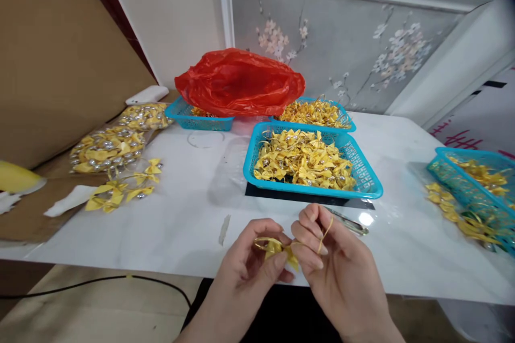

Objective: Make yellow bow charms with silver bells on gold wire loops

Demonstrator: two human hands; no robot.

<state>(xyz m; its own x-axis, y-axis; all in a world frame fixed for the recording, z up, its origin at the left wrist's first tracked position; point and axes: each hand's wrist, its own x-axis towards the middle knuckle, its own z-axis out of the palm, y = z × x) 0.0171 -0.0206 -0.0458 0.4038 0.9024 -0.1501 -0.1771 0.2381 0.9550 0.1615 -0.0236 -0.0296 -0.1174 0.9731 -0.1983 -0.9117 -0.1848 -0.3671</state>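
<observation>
My left hand [257, 262] pinches a yellow ribbon bow [274, 248] between thumb and fingers, close to the table's front edge. A thin yellow cord loop stands out from the bow. Beside it, my right hand [330, 257] is closed on the yellow cord [326, 230], which runs across its curled fingers toward the bow. Just beyond my hands sits a blue basket [372, 188] heaped with yellow ribbon bows [306, 163] that carry small silver beads. Behind my right hand lies a slim metal tool [350, 223], partly hidden, so its kind is unclear.
A red plastic bag [241, 83] lies over a rear blue basket [201, 120]; another blue basket [350, 122] stands beside it. Beaded bow bundles [108, 150] and loose bows [108, 195] are at left. A blue basket [475, 193] with bows stands at right.
</observation>
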